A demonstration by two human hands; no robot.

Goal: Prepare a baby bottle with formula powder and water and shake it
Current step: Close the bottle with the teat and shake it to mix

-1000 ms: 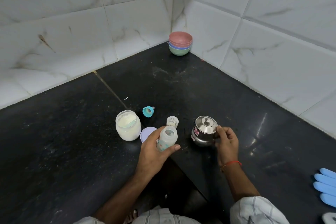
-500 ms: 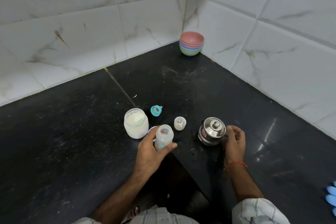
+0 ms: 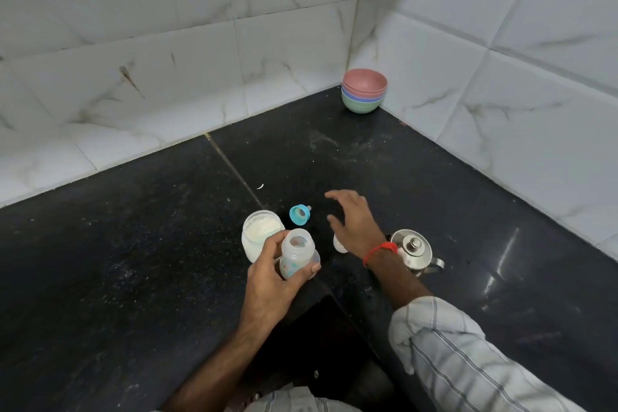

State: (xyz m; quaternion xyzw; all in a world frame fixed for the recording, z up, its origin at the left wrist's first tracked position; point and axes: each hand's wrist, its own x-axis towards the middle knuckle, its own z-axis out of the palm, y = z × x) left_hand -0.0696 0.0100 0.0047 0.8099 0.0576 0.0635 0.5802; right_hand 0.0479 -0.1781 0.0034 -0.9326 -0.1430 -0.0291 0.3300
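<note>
Clutter sits in a tight group near the inner corner of the black speckled stone counter (image 3: 133, 261). At the centre, the left hand (image 3: 271, 281) has its fingers and thumb wrapped around the clear plastic baby bottle (image 3: 296, 252), which stands upright and uncapped, its mouth open to the camera. Touching or nearly touching it at ten o'clock is the open glass jar of white formula powder (image 3: 259, 237). A pale round lid (image 3: 316, 259) peeks out just behind the bottle's base. At twelve o'clock, near but apart, the teal bottle ring with its nipple (image 3: 299, 213) lies on its side.

At two o'clock the right hand (image 3: 354, 224) hovers over the counter with fingers spread and slack, holding nothing. It covers most of a small white cap (image 3: 337, 244), so its shape cannot be made out. Just past the wrist, which wears a red thread band (image 3: 381, 251), at three o'clock stands the lidded stainless steel pot (image 3: 413, 249), partly hidden by the forearm.

Far off at one o'clock, a stack of pastel bowls (image 3: 364, 94) fills the corner where the white marble-pattern tiled walls (image 3: 167, 60) meet. Bare counter spreads wide toward nine o'clock and toward four o'clock. At six o'clock the counter's front edge notches inward just beneath the bottle.
</note>
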